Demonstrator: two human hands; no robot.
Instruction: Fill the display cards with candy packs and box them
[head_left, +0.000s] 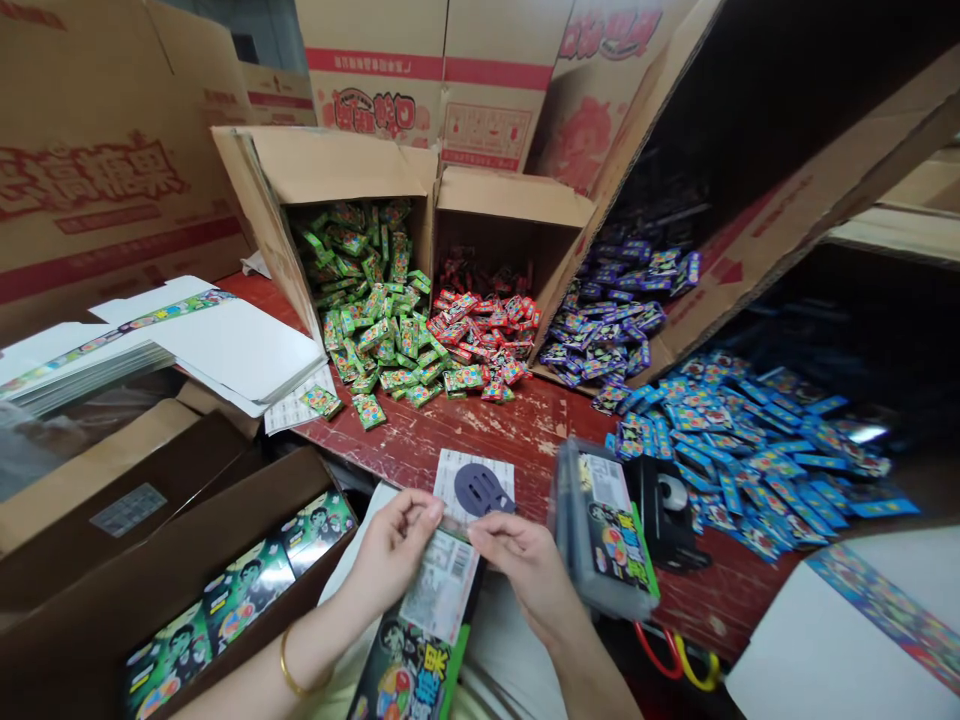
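Observation:
A candy box (pixel 420 650), black and green with a pale printed label, lies lengthwise on the lap. At its far end, my left hand (pixel 397 548) and my right hand (pixel 519 562) face each other with thumbs and fingertips pinched. A narrow strip of clear tape (pixel 455 527) appears to stretch between them, close over the box's end edge; whether it is stuck down I cannot tell. Just beyond the fingertips are a white printed sheet (pixel 448 470) and a dark round slotted piece (pixel 480 490). A gold bangle circles my left wrist.
Open cartons spill small green packs (pixel 382 340), red packs (pixel 487 330), purple packs (pixel 607 330) and blue packs (pixel 750 440) onto the red table (pixel 540 410). A clear plastic container (pixel 600 590) and black tape dispenser (pixel 671 510) stand right. Left are flat white cards (pixel 247 345) and a carton of boxes (pixel 251 590).

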